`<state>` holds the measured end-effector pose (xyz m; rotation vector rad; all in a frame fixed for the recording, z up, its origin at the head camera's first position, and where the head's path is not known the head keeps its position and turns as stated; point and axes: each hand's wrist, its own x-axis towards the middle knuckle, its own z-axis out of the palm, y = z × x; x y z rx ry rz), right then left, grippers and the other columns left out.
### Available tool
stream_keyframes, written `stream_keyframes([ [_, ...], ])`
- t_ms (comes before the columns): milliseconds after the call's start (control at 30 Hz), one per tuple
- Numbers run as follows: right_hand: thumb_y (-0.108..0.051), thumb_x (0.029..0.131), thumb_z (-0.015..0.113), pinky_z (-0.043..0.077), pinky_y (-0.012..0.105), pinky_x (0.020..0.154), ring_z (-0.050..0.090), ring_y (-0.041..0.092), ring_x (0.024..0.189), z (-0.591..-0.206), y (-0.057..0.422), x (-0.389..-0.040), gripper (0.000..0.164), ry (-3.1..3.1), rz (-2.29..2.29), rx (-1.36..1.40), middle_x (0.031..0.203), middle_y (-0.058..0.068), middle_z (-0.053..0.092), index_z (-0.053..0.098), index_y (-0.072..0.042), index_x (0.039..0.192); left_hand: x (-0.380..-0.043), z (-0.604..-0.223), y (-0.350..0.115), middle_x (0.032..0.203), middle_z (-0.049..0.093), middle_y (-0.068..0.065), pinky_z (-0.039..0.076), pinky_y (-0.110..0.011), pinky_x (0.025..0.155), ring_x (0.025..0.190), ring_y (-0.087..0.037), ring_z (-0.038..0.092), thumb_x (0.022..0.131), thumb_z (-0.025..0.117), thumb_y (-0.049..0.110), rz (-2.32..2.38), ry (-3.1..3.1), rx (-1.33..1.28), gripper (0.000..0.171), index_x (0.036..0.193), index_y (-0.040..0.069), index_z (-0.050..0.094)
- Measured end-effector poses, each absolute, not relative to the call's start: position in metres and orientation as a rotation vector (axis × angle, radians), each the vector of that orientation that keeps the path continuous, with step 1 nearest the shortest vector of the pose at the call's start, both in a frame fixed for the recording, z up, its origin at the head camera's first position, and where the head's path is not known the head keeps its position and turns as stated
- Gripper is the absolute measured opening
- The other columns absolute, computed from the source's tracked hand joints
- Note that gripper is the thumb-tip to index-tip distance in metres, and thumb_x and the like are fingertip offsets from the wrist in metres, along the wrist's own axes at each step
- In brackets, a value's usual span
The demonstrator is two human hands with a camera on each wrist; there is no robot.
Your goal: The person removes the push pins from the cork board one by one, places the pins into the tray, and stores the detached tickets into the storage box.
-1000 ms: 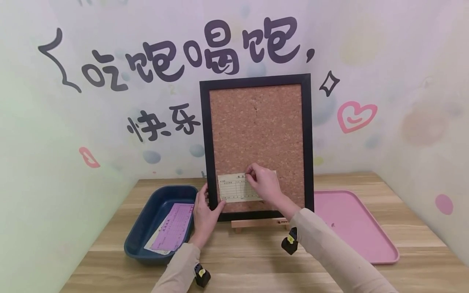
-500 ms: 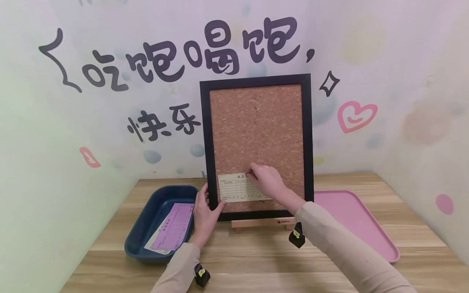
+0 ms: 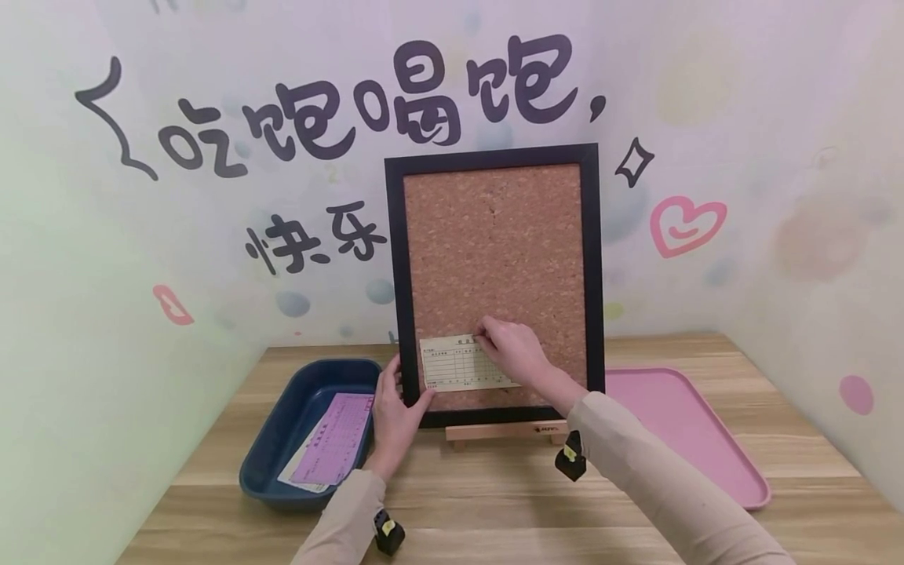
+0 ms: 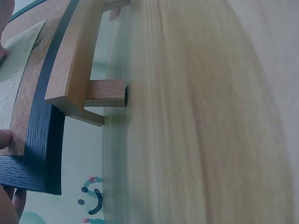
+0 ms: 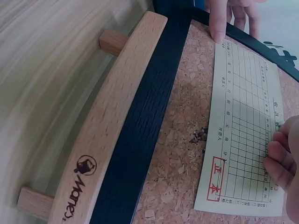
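Observation:
A framed cork board [image 3: 494,243] with a black rim stands upright on a small wooden easel [image 3: 494,432]. Low on the cork lies a pale printed receipt slip [image 3: 452,367] with a red stamp in the right wrist view. My left hand [image 3: 397,412] grips the board's lower left edge, fingers behind the frame and thumb at the slip's lower left corner. At the slip's top edge, my right hand [image 3: 519,353] has thumb and fingers pinched together against the board. Whatever small thing sits between its curled fingertips [image 5: 278,154] is hidden.
Left of the board, a dark blue basin [image 3: 257,463] holds a purple slip [image 3: 332,439] and a white one under it. A pink tray [image 3: 699,439] lies on the right of the wooden table [image 3: 480,518]. A lettered wall [image 3: 318,47] rises behind.
My right wrist and forearm have swung a little to the right, while the fingertips stay at the slip's top edge. The left hand, board and slip keep their places.

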<state>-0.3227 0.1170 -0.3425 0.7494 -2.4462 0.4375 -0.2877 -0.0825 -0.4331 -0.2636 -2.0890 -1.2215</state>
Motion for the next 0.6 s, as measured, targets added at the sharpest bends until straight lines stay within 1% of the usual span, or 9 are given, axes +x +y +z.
stream_keyframes([
  [267, -0.010, 0.084, 0.063, 0.044, 0.022, 0.051, 0.053, 0.006, 0.057, -0.3436, 0.1196, -0.3244, 0.004, -2.438, 0.432, 0.777, 0.075, 0.000, 0.065, 0.061, -0.008, 0.088, -0.2884, -0.4353, -0.0813, 0.112, 0.052, -0.012, 0.050, -0.035, 0.069, 0.092, -0.021, 0.053, 0.069, 0.078, 0.014, -1.216, -2.090, -0.262, 0.072, 0.131, 0.006, 0.041],
  [400, -0.011, 0.086, 0.061, 0.045, 0.023, 0.052, 0.054, 0.006, 0.058, -0.3415, 0.1188, -0.3239, 0.004, -2.456, 0.397, 0.788, 0.077, 0.000, 0.064, 0.061, -0.009, 0.089, -0.2894, -0.4357, -0.0819, 0.113, 0.052, -0.011, 0.049, -0.035, 0.070, 0.093, -0.020, 0.053, 0.070, 0.078, 0.014, -1.223, -2.096, -0.257, 0.072, 0.131, 0.006, 0.041],
  [500, -0.012, 0.088, 0.059, 0.044, 0.023, 0.050, 0.052, 0.006, 0.056, -0.3384, 0.1166, -0.3222, 0.004, -2.475, 0.335, 0.781, 0.077, 0.000, 0.064, 0.060, -0.009, 0.090, -0.2897, -0.4351, -0.0822, 0.113, 0.052, -0.011, 0.050, -0.036, 0.070, 0.093, -0.020, 0.053, 0.071, 0.078, 0.015, -1.231, -2.107, -0.257, 0.072, 0.132, 0.007, 0.040],
  [600, -0.012, 0.090, 0.056, 0.042, 0.022, 0.045, 0.048, 0.005, 0.051, -0.3359, 0.1119, -0.3214, 0.006, -2.484, 0.228, 0.766, 0.074, 0.000, 0.064, 0.060, -0.008, 0.090, -0.2893, -0.4345, -0.0837, 0.114, 0.051, -0.012, 0.050, -0.037, 0.071, 0.093, -0.020, 0.053, 0.071, 0.078, 0.016, -1.236, -2.116, -0.258, 0.072, 0.132, 0.007, 0.040],
])
